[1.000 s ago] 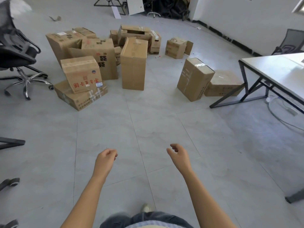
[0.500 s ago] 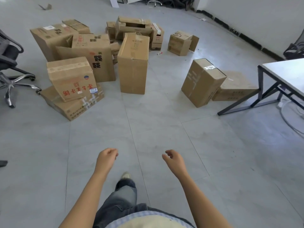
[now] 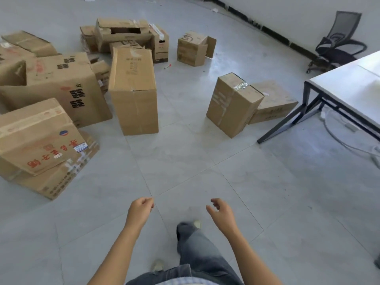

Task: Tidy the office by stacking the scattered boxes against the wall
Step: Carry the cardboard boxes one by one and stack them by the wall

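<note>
Both hands empty: left hand (image 3: 141,209) loosely curled, right hand (image 3: 221,209) half open. Boxes scattered mid-floor, far from wall (image 3: 298,15); none stacked yet. Nearest: upright box (image 3: 133,93), taped box (image 3: 232,105) right. Advice: approach squarely, grip opposite bottom edges, bend knees.

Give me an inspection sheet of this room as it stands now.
Surface: grey tiled floor, bare between the person and the boxes.
Job's things: tall upright box; taped box tilted against a flat box; open-topped box at the back; none at the wall.
Clutter: pen on the floor.
Grippers: left hand and right hand loosely curled, holding nothing.
Cables: white cable under the table.
Surroundings: office chair by the wall.
</note>
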Tool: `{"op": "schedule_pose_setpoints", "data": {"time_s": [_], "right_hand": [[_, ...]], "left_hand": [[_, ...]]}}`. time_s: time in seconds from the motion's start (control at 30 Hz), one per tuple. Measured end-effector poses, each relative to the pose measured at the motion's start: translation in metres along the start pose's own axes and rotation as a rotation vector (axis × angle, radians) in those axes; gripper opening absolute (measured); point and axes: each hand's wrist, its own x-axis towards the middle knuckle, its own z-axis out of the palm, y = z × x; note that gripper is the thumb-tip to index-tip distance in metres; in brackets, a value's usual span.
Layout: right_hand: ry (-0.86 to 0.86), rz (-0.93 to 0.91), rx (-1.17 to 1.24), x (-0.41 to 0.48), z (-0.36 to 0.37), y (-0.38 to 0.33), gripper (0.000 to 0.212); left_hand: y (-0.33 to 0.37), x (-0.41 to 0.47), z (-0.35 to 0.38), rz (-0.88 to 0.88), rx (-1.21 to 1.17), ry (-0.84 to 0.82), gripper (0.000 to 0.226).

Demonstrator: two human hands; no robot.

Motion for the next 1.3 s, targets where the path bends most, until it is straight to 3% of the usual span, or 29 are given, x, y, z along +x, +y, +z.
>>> {"op": "schedule_pose_setpoints", "data": {"time_s": [0.43, 0.67, 0.87, 1.13, 1.3], "right_hand": [[0.147, -0.022, 0.146, 0.255, -0.134, -0.086, 0.040], [0.009, 0.132, 0.125, 0.326, -0.134, -0.082, 0.039], [0.079, 0.158, 0.113, 0.434, -0.161, -0.122, 0.042], [0.116, 0.099, 0.065, 0.580, -0.185, -0.221, 0.041], [0.093, 0.139, 0.000, 0.625, -0.194, -0.239, 0.039]], "left_hand": [[0.204, 0.183, 0.091, 0.143, 0.058, 0.027, 0.021], [0.244, 0.255, 0.123, 0.056, 0.092, 0.000, 0.021], [0.317, 0.358, 0.150, 0.066, 0.095, -0.044, 0.021], [0.478, 0.505, 0.154, 0.200, -0.017, -0.066, 0.020], [0.511, 0.549, 0.171, 0.136, 0.078, -0.123, 0.022]]}}
